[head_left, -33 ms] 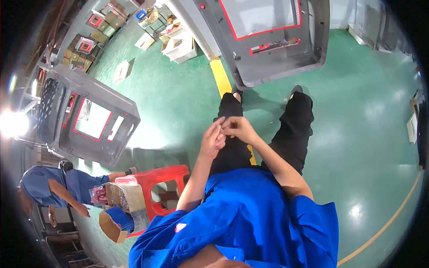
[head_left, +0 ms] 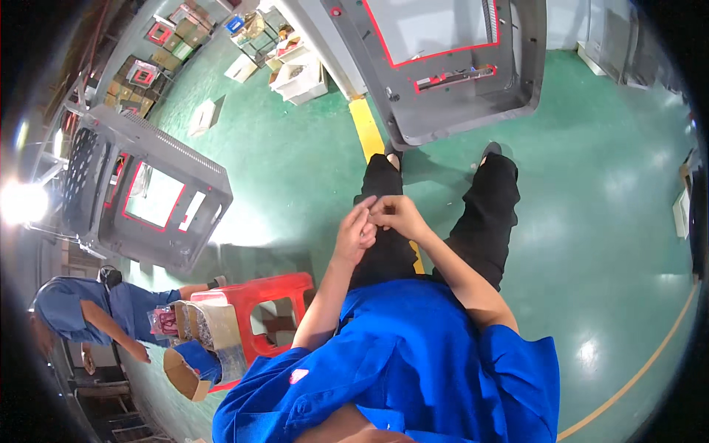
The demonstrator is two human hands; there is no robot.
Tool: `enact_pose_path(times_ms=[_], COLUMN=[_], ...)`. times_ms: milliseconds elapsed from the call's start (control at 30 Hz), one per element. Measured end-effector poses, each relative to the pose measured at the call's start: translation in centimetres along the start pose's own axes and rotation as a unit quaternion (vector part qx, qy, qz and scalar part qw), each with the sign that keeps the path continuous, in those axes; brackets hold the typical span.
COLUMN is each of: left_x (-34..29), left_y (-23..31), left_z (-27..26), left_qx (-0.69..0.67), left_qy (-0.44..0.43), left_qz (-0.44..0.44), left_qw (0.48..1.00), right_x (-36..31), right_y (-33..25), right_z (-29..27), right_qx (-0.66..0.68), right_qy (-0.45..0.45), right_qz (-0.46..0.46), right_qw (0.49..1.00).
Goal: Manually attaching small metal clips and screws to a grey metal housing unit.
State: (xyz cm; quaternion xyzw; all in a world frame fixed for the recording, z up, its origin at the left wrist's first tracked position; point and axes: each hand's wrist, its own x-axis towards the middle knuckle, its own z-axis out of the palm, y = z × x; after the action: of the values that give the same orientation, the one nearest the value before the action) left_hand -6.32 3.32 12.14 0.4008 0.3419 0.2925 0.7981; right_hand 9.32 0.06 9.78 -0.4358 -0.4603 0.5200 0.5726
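Note:
My left hand (head_left: 356, 232) and my right hand (head_left: 399, 215) meet in front of my lap, over my black trousers (head_left: 380, 258). Both are closed, fingertips pinched close together. Whatever lies between the fingers is too small or too hidden to name. Beyond my feet stands a large grey housing panel (head_left: 458, 122) with a red-edged rectangular window. Neither hand touches it.
A red plastic stool (head_left: 273, 284) at my left bears an open cardboard box (head_left: 177, 373) and bags of small parts (head_left: 199, 325). Behind it a co-worker (head_left: 133, 306) bends beside a second grey panel (head_left: 159, 247). White bins (head_left: 303, 81) stand farther back.
Hardly anything differs. Both hands stay together in the same pinch, and the whole view has shifted by a few pixels.

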Motion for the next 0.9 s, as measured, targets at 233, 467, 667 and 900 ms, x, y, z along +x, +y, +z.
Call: enact_pose_path(times_ms=[233, 467, 667, 900], left_x=[0.2, 1.1, 2.2, 3.2], left_y=[-2.3, -2.8, -3.6, -4.3], left_z=[1.2, 0.3, 0.0, 0.9], left_qx=[-0.001, -0.06, -0.111, -0.189], left_qy=[0.013, 0.025, 0.006, 0.019], left_qz=[-0.05, -0.076, -0.078, -0.084], left_qw=[0.999, 0.995, 0.991, 0.978], right_x=[-0.9, 0.9, 1.4, 3.4], right_y=[0.3, -3.8, -5.9, -3.5], right_z=[-2.3, -8.6, -14.0, -13.6], right_qx=[-0.077, -0.132, -0.433, -0.571], right_qy=[0.063, 0.348, 0.328, 0.262], right_qz=[-0.05, -0.161, -0.262, -0.266], right_qw=[0.994, 0.914, 0.797, 0.731])
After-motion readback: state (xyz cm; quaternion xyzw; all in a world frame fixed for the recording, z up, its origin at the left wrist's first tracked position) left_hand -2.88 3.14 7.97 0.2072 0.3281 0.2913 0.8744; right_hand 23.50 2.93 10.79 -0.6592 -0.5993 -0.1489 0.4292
